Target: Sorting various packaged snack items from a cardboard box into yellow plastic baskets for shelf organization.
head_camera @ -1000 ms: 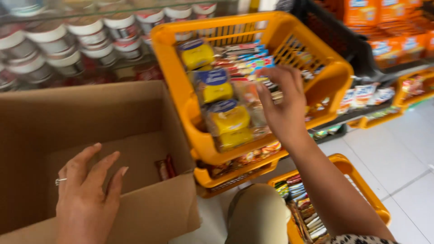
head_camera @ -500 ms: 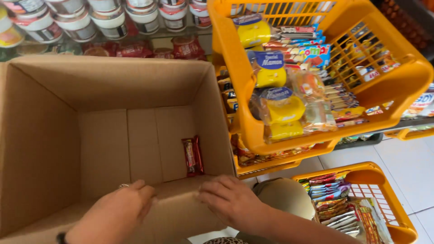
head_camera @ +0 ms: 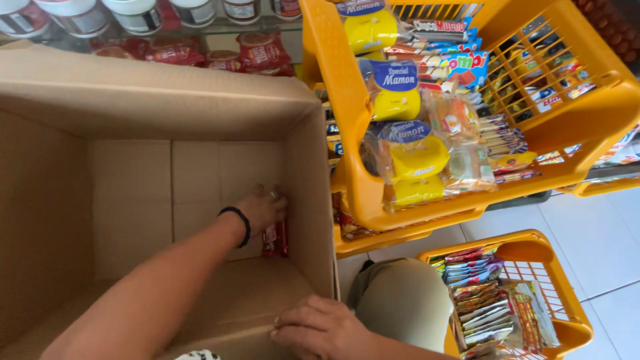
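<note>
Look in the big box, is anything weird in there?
Only a little. The cardboard box is nearly empty: one small red packet sits at the bottom, where the left hand reaches. The right hand rests on the box's near edge. Nothing looks spilled or broken.

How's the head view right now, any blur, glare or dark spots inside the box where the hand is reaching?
Head view: sharp and evenly lit, no motion blur; the cardboard box floor is shaded but readable; the left hand covers most of the red packet; the right hand on the near flap is crisp; the yellow basket looks stretched toward the frame edge.
</note>
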